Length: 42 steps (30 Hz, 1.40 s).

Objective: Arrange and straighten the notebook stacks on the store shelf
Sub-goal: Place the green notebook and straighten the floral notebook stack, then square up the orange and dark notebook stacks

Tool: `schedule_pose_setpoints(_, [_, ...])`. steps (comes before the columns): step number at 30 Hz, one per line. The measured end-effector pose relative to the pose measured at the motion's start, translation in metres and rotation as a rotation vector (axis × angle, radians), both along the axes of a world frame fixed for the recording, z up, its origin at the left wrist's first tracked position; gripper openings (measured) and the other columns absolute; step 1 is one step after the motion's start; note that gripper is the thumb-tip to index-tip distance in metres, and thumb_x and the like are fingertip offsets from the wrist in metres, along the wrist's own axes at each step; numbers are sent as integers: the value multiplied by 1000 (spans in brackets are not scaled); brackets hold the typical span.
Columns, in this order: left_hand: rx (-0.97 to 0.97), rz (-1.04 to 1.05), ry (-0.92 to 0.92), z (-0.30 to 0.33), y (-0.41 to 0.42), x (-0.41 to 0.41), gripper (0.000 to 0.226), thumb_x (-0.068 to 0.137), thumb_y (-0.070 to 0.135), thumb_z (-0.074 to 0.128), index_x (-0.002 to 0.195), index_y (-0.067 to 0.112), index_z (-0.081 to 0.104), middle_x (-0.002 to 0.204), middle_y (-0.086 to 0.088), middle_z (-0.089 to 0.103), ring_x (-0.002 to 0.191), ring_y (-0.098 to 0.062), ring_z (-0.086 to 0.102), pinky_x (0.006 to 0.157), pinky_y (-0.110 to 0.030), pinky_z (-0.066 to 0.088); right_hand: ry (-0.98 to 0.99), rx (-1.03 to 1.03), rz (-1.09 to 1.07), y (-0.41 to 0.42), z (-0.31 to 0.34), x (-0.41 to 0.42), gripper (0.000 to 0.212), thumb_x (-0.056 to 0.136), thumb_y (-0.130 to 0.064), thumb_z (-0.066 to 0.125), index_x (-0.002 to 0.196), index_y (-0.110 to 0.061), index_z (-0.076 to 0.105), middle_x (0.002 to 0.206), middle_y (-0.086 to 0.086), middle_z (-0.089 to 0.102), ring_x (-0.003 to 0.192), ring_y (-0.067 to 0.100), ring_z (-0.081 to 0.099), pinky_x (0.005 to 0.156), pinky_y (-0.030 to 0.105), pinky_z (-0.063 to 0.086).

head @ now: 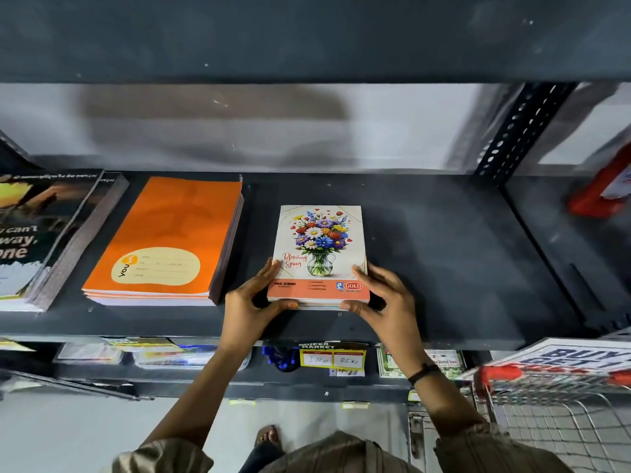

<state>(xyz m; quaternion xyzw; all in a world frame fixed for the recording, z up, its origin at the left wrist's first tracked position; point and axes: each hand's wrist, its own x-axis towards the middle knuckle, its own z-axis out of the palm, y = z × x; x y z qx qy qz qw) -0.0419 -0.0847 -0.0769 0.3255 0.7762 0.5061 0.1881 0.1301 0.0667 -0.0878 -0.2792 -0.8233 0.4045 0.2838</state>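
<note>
A small stack of notebooks with a flower-vase cover lies flat in the middle of the dark shelf. My left hand grips its near left corner, thumb under the front edge and fingers along the left side. My right hand holds the near right corner the same way. To the left sits a taller stack of orange notebooks, roughly square to the shelf. Further left, a stack of dark-covered notebooks lies angled and is cut off by the frame edge.
The right half of the shelf holds nothing up to a perforated metal upright. A red item lies in the neighbouring bay. A wire shopping cart with red handle stands at lower right. A yellow price tag hangs on the lower shelf.
</note>
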Motion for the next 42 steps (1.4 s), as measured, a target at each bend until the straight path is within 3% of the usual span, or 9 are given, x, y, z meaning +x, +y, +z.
schedule_pose_setpoints(6, [42,31,9,-1,0,4,67,63,13,78,125,20,53,130,11,46,121,-15,52,83,2,43,8,-8,-11,-2,1,1,59,68,-40,68,123,-21,56,129,7,53,121,17,51,103,36,47])
schedule_pose_setpoints(14, [77,-13,257,18,-22,2,65,73,28,70,132,15,45,138,3,47,127,-5,44,101,-11,39,36,114,-84,-16,20,-6,75,72,-65,52,134,-24,44,139,0,43,129,12,37,101,16,41])
schedule_pose_setpoints(20, [108,88,593,44,-72,-40,35,84,20,57,117,9,60,125,-2,58,120,-17,54,101,-28,43,164,203,28,-71,54,-69,44,83,-37,60,121,-16,58,127,5,58,121,14,51,106,22,40])
schedule_pose_setpoints(24, [-17,155,743,38,-118,-102,46,82,33,59,120,8,57,132,-14,55,126,-32,46,105,-43,38,-41,51,199,-115,46,-124,54,82,-33,64,132,-21,48,142,4,46,132,13,41,108,15,30])
schedule_pose_setpoints(28, [-151,118,440,22,-156,-148,73,69,19,76,135,12,43,152,-20,25,139,-25,23,108,-53,37,-87,-38,148,-142,28,-155,68,74,-26,74,133,-12,45,145,9,42,132,6,32,103,-3,13])
schedule_pose_setpoints(33, [-35,31,323,11,-172,-175,65,72,12,73,132,14,46,147,-16,37,131,-20,40,105,-42,42,45,-35,-14,-162,13,-174,59,70,-16,77,123,-5,56,126,-3,51,120,12,51,99,-3,29])
schedule_pose_setpoints(37, [68,39,247,9,-175,-176,57,75,6,70,127,17,52,146,-12,40,120,-1,44,104,-39,44,44,-48,-82,-166,14,-176,51,74,-10,74,121,-4,57,131,8,56,112,5,56,86,-3,39])
schedule_pose_setpoints(39, [93,39,200,7,-175,-177,56,74,7,70,126,18,53,146,-11,40,115,5,45,102,-42,46,24,1,-89,-168,16,-176,50,75,-13,73,122,-6,57,131,11,57,113,-7,48,89,4,44])
schedule_pose_setpoints(42, [117,48,181,4,-176,-177,54,74,4,70,124,19,56,145,-10,42,118,-10,52,100,-47,48,-3,34,-101,-173,17,-175,48,78,-16,71,123,-9,57,132,10,56,116,-1,50,96,27,49])
